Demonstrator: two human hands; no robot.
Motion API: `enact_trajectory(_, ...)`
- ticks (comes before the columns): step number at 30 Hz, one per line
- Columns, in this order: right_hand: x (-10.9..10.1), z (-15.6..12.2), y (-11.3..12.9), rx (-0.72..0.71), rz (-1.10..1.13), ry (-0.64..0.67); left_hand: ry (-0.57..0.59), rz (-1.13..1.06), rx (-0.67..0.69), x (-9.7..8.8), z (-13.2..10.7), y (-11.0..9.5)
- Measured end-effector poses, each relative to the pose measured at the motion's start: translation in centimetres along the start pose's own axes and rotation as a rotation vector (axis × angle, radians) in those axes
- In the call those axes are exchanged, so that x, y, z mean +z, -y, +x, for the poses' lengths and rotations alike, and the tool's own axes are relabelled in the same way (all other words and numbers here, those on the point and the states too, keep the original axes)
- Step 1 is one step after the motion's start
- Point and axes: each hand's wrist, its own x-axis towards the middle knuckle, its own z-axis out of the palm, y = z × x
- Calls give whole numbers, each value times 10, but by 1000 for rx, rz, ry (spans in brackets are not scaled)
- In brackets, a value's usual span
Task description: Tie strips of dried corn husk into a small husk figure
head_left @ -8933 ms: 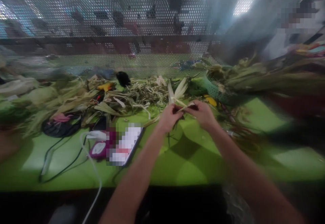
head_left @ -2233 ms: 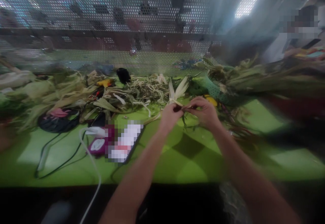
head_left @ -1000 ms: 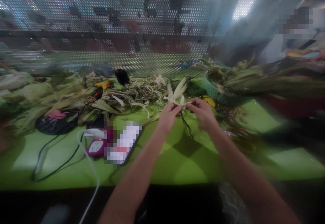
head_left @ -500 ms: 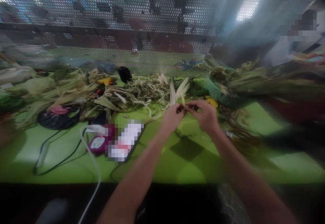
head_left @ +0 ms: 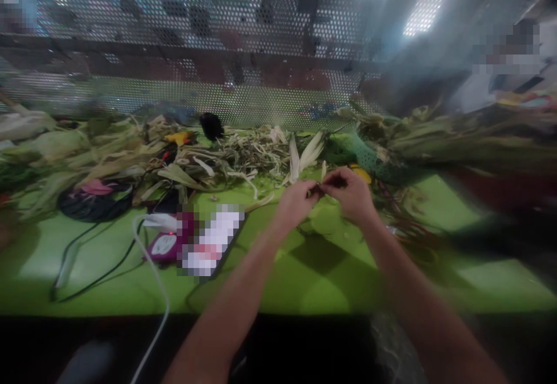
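While the green table (head_left: pixel 331 297) spreads beneath the grip and a perforated metal screen (head_left: pixel 261 76) stands beyond it, from my end I see the left hand (head_left: pixel 298 201) and right hand (head_left: pixel 350 194) meeting, fingertips pinched on a pale husk strip (head_left: pixel 324 169). Its tip pokes up just past the grip; a husk heap (head_left: pixel 256 153) lies farther back.

Phone (head_left: pixel 213 242) on table (head_left: pixel 282 291), husk strips (head_left: pixel 252 151) behind, basket (head_left: pixel 369 155) to right.
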Motion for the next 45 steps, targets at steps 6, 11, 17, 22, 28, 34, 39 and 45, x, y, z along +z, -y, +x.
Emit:
enact_trajectory(6,0,5,-6,192,275,36,54,-25,35,1,1,1)
enact_trajectory(11,4,2,-6,271,443,75,70,-83,19,0,1,1)
enact_trajectory(17,2,0,-4,275,434,49,78,-259,-115,1,1,0)
enact_trajectory(22,-1,-1,5,234,470,58,133,-467,-269,2,0,-1)
enact_trajectory(28,0,-2,5,203,510,93,166,-711,-385,1,-2,0)
enact_trajectory(34,-11,-1,2,118,356,201,139,-769,-425,-2,-3,-7)
enact_trajectory(39,-23,1,15,-188,-157,334,159,-463,-328,-6,-1,-8)
enact_trajectory(45,-24,-1,25,-402,-409,335,177,-139,-199,-7,0,-5)
